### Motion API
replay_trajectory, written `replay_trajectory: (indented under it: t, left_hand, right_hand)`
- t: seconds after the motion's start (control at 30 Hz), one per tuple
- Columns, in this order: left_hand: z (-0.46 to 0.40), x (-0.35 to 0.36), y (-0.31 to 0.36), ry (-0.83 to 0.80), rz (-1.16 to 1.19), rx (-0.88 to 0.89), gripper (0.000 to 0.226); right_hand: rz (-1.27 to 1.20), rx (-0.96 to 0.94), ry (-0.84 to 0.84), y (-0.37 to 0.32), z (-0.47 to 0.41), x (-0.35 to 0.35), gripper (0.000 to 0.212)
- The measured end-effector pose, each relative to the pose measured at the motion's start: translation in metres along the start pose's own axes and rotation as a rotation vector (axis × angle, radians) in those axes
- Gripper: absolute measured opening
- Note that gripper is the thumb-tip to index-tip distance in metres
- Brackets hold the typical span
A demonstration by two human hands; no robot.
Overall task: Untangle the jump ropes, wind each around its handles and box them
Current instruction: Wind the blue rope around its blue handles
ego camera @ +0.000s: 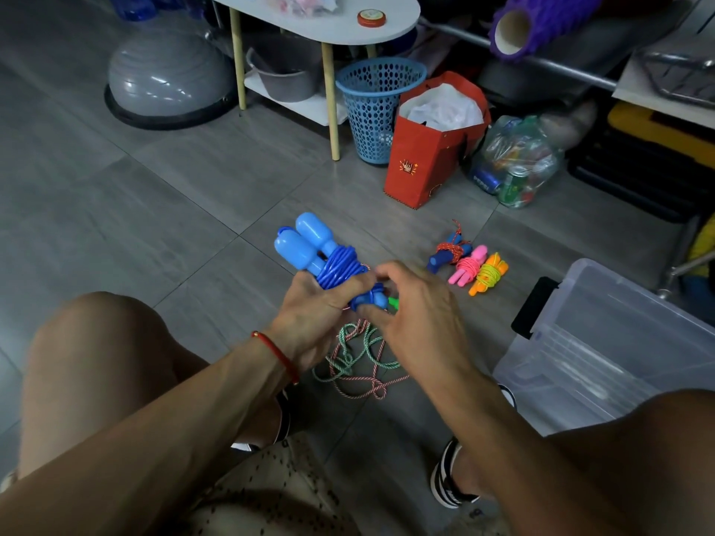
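My left hand (315, 307) grips a blue jump rope (336, 266) whose cord is wound around its two light-blue handles, which stick up and to the left. My right hand (410, 307) pinches the blue cord's end at the bundle's lower right, beside a small green piece (394, 303). Below my hands a loose green rope and a pink-and-white rope (358, 361) lie tangled on the floor. Three wound ropes lie to the right: dark blue with red cord (449, 251), pink (468, 266), orange with yellow cord (488, 273). A clear plastic box (603, 342) stands open at the right.
A red paper bag (429, 148), a blue mesh basket (377, 106) and a clear bag of cans (516, 160) stand behind. A white side table (321, 25), grey balance dome (166, 75) and purple foam roller (541, 21) lie further back. My knees frame both sides.
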State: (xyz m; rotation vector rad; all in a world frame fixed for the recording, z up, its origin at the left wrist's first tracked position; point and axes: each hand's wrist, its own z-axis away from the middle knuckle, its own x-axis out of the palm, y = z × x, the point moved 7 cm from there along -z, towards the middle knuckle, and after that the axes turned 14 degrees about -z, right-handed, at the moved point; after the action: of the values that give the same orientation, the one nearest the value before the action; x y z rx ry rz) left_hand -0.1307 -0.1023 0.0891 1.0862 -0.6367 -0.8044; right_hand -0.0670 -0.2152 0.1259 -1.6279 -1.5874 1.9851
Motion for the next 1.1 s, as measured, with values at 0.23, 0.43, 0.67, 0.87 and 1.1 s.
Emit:
replay_trajectory:
  t: [0.23,0.43,0.67,0.87,1.1]
  left_hand:
    - [0.0,0.0,-0.012,-0.079,-0.19,-0.025,0.031]
    - [-0.005,-0.004,-0.015,-0.165,-0.296,-0.038,0.038]
    - [0.0,0.001,-0.017,-0.377,-0.184,-0.162,0.058]
    - [0.008,0.002,-0.016,-0.513,-0.107,-0.175,0.048]
    - [0.008,0.003,-0.011,-0.52,-0.127,-0.14,0.055]
  right_hand:
    - [-0.208,0.199,-0.041,0.021,0.0,0.008,0.026]
    - [-0.349,0.338,-0.132,0.035,0.0,0.014,0.022]
    - [-0.514,0.342,-0.199,0.039,-0.003,0.012,0.022]
    - [-0.501,0.242,-0.36,0.029,0.001,0.011,0.017]
    - [-0.586,0.197,-0.464,0.021,0.005,0.003,0.014]
